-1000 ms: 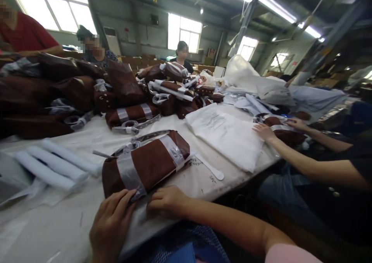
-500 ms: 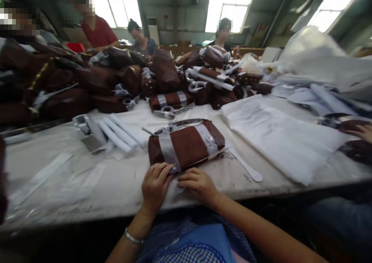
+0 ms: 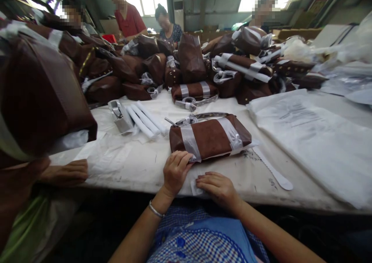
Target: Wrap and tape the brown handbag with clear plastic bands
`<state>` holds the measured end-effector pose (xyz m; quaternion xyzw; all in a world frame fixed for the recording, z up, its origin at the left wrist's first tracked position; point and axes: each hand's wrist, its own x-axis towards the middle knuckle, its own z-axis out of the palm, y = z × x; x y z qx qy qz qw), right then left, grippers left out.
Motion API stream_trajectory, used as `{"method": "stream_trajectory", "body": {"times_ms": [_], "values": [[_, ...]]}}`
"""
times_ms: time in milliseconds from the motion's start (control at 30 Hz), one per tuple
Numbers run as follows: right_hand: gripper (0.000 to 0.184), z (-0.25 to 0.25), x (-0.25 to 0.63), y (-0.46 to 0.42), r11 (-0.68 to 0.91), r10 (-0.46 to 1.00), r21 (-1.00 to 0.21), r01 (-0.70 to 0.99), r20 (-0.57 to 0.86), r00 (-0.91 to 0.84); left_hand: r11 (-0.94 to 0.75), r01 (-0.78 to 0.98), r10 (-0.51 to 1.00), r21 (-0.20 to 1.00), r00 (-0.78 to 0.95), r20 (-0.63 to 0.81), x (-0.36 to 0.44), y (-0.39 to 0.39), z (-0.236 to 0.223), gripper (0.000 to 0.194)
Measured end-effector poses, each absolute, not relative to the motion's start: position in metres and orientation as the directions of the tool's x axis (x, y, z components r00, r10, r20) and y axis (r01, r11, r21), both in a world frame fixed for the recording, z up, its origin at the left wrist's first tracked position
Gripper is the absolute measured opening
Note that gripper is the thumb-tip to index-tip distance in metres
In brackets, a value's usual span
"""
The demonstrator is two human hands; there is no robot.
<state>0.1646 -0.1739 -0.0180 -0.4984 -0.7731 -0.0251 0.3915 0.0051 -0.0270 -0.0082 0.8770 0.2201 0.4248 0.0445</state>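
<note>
A brown handbag (image 3: pixel 209 137) lies on its side on the table, with two bands of clear plastic film (image 3: pixel 190 141) around it and its strap behind. My left hand (image 3: pixel 176 172) is closed at the bag's near left corner, its fingertips on the film there. My right hand (image 3: pixel 217 187) rests near the table's front edge, apart from the bag. Its fingers are together on a small piece of clear plastic (image 3: pixel 197 188), partly hidden beneath them. A white strip with a toothed edge (image 3: pixel 274 170) lies to the right of the bag.
Left of the bag are a metal tape dispenser (image 3: pixel 120 117) and white rolls (image 3: pixel 143 119). Brown bags (image 3: pixel 192 59) are heaped behind. At left, another person's hand (image 3: pixel 65 172) is on the table edge, below a large brown bag (image 3: pixel 43 92). White sheeting (image 3: pixel 314 139) covers the right.
The view has swung left. My right hand has drawn back from the bag towards the table edge, with the plastic piece at its fingers. A co-worker's bag and hand have appeared at left.
</note>
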Motion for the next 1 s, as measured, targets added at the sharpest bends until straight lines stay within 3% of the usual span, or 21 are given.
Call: {"method": "stream_trajectory", "body": {"times_ms": [200,433,633,833,1000], "values": [[0.026,-0.015,0.166,-0.175,0.534,0.725,-0.283,0.796,0.637,-0.26,-0.896,0.344,0.433,0.282,0.533,0.727,0.006,-0.027,-0.007,0.017],[0.026,0.015,0.174,-0.16,0.537,0.703,-0.262,0.802,0.665,-0.254,-0.91,0.352,0.397,0.219,0.588,0.705,0.006,-0.03,-0.008,0.012],[0.021,0.039,0.183,-0.129,0.516,0.674,-0.156,0.842,0.681,-0.287,-0.914,0.362,0.373,0.184,0.572,0.731,0.007,-0.032,-0.007,0.011],[0.013,0.048,0.19,-0.108,0.455,0.689,-0.175,0.873,0.69,-0.221,-0.929,0.313,0.35,0.2,0.56,0.751,0.001,-0.033,-0.004,0.015],[0.008,0.048,0.192,-0.101,0.419,0.722,-0.222,0.88,0.67,-0.174,-0.917,0.283,0.398,0.282,0.585,0.707,-0.005,-0.033,-0.004,0.021]]}}
